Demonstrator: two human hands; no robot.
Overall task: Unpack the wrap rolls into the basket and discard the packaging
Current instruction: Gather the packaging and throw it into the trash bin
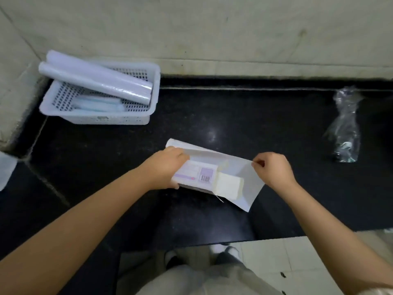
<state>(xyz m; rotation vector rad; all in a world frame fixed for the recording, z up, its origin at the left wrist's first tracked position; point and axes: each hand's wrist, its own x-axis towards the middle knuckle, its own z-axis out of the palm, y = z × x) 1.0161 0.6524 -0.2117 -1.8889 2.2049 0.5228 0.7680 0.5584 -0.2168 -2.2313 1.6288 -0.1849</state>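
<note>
A white labelled wrap package (196, 174) lies on the black counter in front of me. My left hand (165, 167) grips its left end. My right hand (273, 167) pinches the upper corner of a loose white paper flap (244, 179) that spreads out from the package to the right. At the back left stands a white perforated basket (136, 119). Two pale wrap rolls (95, 78) lie slanted across its rim, and more rolls (97, 105) lie inside it.
A crumpled clear plastic wrapper (345, 126) lies at the right of the counter (106, 177). A tiled wall runs behind. The counter's front edge is near my body, with light floor tiles below at the right. Something white (6, 169) shows at the far left edge.
</note>
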